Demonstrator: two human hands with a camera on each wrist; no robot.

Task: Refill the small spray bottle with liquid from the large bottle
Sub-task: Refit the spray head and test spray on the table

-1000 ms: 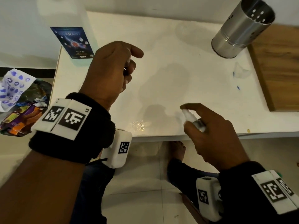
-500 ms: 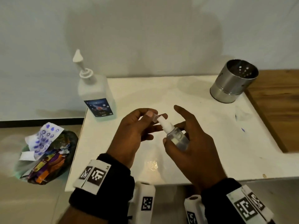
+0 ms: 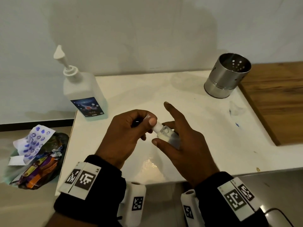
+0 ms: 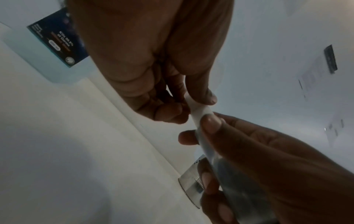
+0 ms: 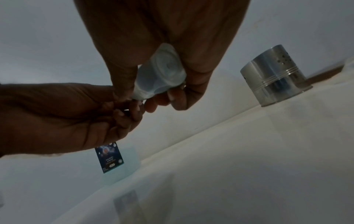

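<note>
A small clear spray bottle is held tilted above the white table. My right hand grips its body, index finger sticking out straight. My left hand pinches the bottle's white spray top between thumb and curled fingers. The large bottle stands upright at the table's back left corner, clear with a dark blue label and a white pump nozzle; its label also shows in the wrist views.
A perforated steel cylinder cup stands at the back right, next to a wooden surface. A bag of wrappers and paper lies on the floor left of the table. A wet patch glistens near the front edge.
The hands came together from apart: the left hand moved onto the spray top and now pinches it. The view has tilted up, bringing the whole large bottle into sight.
</note>
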